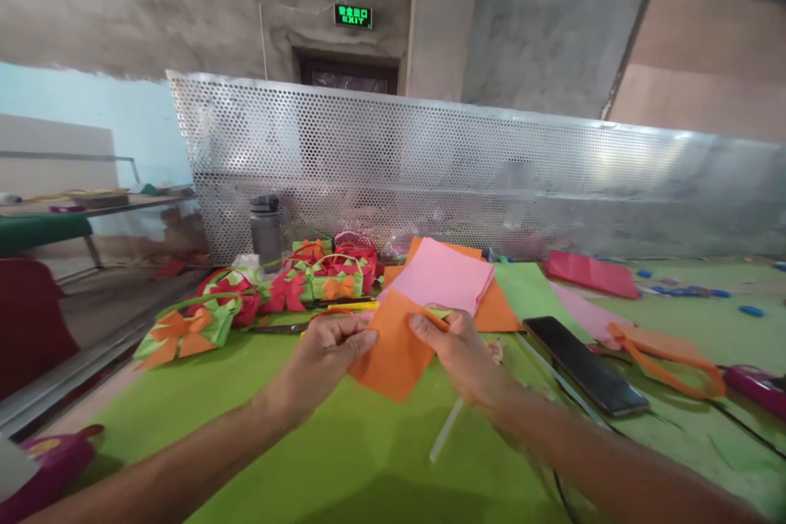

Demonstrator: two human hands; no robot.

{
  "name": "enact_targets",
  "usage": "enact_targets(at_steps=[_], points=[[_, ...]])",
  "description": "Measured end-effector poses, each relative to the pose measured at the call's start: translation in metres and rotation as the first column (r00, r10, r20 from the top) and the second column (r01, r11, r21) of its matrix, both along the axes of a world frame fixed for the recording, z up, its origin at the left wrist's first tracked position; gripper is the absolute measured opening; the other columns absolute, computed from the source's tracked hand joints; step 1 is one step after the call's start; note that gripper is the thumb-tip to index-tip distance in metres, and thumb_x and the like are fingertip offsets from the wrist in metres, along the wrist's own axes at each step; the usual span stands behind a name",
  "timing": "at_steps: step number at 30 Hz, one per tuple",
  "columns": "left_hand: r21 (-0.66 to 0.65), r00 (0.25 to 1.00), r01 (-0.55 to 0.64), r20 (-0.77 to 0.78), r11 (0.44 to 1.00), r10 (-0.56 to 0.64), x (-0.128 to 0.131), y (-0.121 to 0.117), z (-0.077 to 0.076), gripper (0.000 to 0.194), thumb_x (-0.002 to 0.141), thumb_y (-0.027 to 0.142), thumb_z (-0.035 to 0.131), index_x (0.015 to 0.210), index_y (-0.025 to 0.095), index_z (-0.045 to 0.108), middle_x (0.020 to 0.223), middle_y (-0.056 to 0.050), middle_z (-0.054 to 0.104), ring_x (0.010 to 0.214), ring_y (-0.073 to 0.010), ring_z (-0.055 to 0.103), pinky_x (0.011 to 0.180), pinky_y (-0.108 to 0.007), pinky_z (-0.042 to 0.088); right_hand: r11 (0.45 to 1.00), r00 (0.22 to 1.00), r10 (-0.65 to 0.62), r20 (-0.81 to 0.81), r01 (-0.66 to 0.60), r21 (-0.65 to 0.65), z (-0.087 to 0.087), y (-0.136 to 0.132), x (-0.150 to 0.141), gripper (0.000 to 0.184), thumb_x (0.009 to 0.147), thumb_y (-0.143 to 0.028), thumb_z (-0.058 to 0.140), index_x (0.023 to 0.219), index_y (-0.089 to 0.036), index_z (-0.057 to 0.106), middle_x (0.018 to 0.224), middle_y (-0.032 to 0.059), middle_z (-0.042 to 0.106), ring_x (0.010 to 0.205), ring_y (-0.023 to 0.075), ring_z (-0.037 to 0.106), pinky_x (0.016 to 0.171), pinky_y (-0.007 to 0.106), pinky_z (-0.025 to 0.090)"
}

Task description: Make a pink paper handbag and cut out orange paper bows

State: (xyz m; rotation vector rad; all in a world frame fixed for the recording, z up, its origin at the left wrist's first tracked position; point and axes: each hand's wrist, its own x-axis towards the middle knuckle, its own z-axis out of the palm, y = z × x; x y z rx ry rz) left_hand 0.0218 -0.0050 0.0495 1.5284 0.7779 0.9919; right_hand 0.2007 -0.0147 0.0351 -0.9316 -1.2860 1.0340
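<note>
An orange felt-like sheet point(396, 356) is held up in front of me, over the green tabletop. My left hand point(328, 356) pinches its left edge between thumb and fingers. On the opposite edge, my right hand point(458, 344) grips the sheet with the thumb on top and the fingers behind. A small yellow-green bit point(439, 312) shows beside the right fingers; what it is I cannot make out. Behind the sheet lies a stack of pink sheets point(439, 274) over orange ones. Scissors point(282, 329) and a yellow-handled tool point(356, 305) lie beyond my left hand.
Several small red and green bags with bows point(193, 332) stand at the left back, near a grey bottle point(266, 231). A black phone point(586, 364), an orange strip loop point(672, 356) and a purple glue gun point(758, 387) lie right. A perforated metal panel point(368, 155) borders the table.
</note>
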Motion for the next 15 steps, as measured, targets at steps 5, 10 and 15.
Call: enact_targets(at_steps=[5, 10, 15], points=[[-0.233, 0.985, -0.057, 0.147, 0.971, 0.093, -0.012, -0.004, -0.013, 0.023, 0.066, 0.039, 0.071, 0.069, 0.017, 0.065, 0.071, -0.004, 0.066, 0.06, -0.0134, 0.056, 0.057, -0.023, 0.046, 0.996, 0.995, 0.061, -0.079, -0.066, -0.056, -0.002, 0.008, 0.006, 0.028, 0.07, -0.043, 0.067, 0.066, -0.016, 0.06, 0.061, -0.001, 0.06, 0.057, 0.0128, 0.056, 0.057, 0.025, 0.046], [-0.414, 0.962, -0.068, 0.212, 0.908, 0.17, -0.021, -0.006, -0.031, 0.026, 0.062, 0.037, 0.075, 0.074, 0.016, 0.066, 0.076, -0.005, 0.068, 0.061, -0.0141, 0.058, 0.052, -0.024, 0.048, 0.989, 0.988, 0.09, -0.129, -0.104, -0.101, -0.012, 0.011, 0.006, 0.036, 0.077, -0.052, 0.058, 0.079, -0.017, 0.064, 0.062, 0.0, 0.062, 0.058, 0.0134, 0.06, 0.061, 0.028, 0.049], [-0.465, 0.956, -0.06, 0.227, 0.883, 0.185, -0.024, -0.004, -0.04, 0.024, 0.06, 0.034, 0.077, 0.07, 0.015, 0.065, 0.069, -0.004, 0.067, 0.058, -0.0123, 0.058, 0.051, -0.021, 0.047, 0.982, 0.978, 0.157, -0.136, -0.169, -0.081, -0.015, 0.004, 0.002, 0.048, 0.081, -0.06, 0.045, 0.083, -0.017, 0.067, 0.074, 0.006, 0.066, 0.072, 0.0184, 0.062, 0.063, 0.031, 0.052]])
